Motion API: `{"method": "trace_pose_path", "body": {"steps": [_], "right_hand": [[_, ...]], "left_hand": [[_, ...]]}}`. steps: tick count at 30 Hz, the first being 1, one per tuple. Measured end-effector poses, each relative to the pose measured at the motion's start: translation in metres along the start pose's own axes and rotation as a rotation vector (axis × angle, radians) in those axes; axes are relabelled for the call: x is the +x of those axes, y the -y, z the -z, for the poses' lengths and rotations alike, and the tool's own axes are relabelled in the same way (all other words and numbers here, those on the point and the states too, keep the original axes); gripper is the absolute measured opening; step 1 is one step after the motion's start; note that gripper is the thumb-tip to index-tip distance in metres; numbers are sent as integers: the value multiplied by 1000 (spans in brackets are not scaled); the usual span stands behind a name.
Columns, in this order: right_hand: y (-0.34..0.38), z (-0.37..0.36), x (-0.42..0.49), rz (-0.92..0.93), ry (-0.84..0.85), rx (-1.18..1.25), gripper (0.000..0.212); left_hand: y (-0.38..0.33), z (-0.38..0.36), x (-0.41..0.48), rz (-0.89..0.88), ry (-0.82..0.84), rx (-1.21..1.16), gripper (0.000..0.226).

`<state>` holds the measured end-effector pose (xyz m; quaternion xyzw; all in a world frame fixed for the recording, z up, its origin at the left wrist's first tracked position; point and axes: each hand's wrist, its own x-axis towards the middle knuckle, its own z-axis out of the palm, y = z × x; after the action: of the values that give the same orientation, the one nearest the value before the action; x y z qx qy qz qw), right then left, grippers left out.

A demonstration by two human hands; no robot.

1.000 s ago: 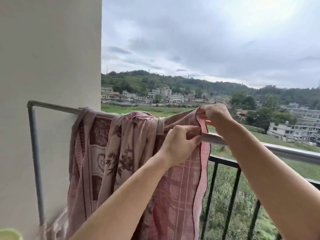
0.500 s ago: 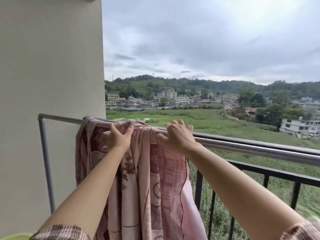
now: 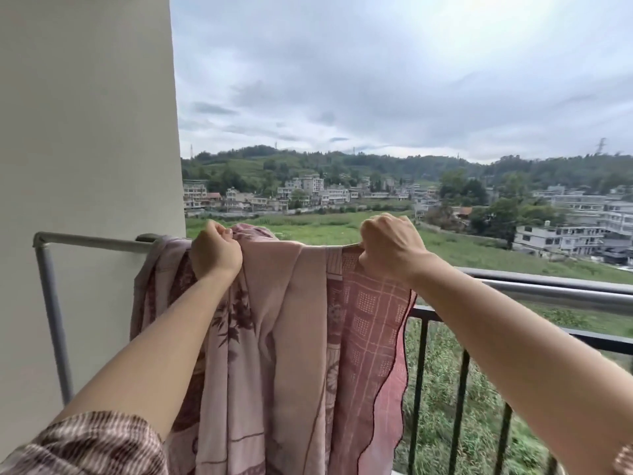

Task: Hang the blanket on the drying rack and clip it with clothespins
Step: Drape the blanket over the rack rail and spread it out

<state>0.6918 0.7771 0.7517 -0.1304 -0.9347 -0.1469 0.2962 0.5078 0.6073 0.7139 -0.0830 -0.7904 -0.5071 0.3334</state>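
Note:
A pink patterned blanket [image 3: 291, 337] hangs bunched over the grey metal bar of the drying rack [image 3: 92, 242], which juts from the wall at the left. My left hand [image 3: 214, 250] is closed on a fold of the blanket at the top of the bar. Further right, my right hand [image 3: 388, 246] grips the blanket's upper edge and holds it lifted and stretched. The cloth between my hands is pulled taut. No clothespin is in view.
A beige wall [image 3: 85, 132] fills the left side. The steel handrail [image 3: 555, 294] and the black balcony railing [image 3: 462, 399] under it run off to the right. Beyond lie a green field and distant buildings.
Both hands went from resting flat on the blanket to gripping it. My right hand has pulled its edge rightward and up, spreading the cloth along the bar.

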Motion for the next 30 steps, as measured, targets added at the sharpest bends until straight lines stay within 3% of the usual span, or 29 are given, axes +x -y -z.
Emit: {"method": "trace_pose_path", "body": {"steps": [4, 7, 9, 12, 15, 19, 22, 25, 26, 28, 30], "right_hand": [[-56, 18, 3, -372, 123, -245, 23], [-85, 19, -10, -536, 265, -340, 19], [-79, 13, -14, -511, 253, -307, 17], [-33, 5, -1, -382, 68, 15, 17], [24, -3, 22, -243, 20, 342, 17], [90, -16, 47, -69, -9, 451, 23], [125, -27, 62, -12, -11, 461, 33], [152, -41, 75, 0, 29, 446, 37], [159, -46, 79, 7, 44, 442, 36], [170, -54, 89, 27, 70, 425, 32], [178, -56, 101, 41, 82, 406, 33]], "left_hand": [[7, 12, 29, 114, -106, -70, 23], [22, 9, 35, 91, -10, -49, 23], [28, -3, 28, -2, 143, -71, 18], [32, -8, 15, -6, 234, -146, 18], [39, 4, 16, 17, 210, -231, 24], [74, 22, 33, 82, 4, -213, 19], [113, 29, 52, 296, 9, -142, 42], [152, 27, 68, 447, 248, -144, 71], [162, 24, 72, 445, 326, -190, 65], [173, 21, 75, 377, 405, -262, 31], [177, 21, 82, 280, 345, -237, 29]]}}
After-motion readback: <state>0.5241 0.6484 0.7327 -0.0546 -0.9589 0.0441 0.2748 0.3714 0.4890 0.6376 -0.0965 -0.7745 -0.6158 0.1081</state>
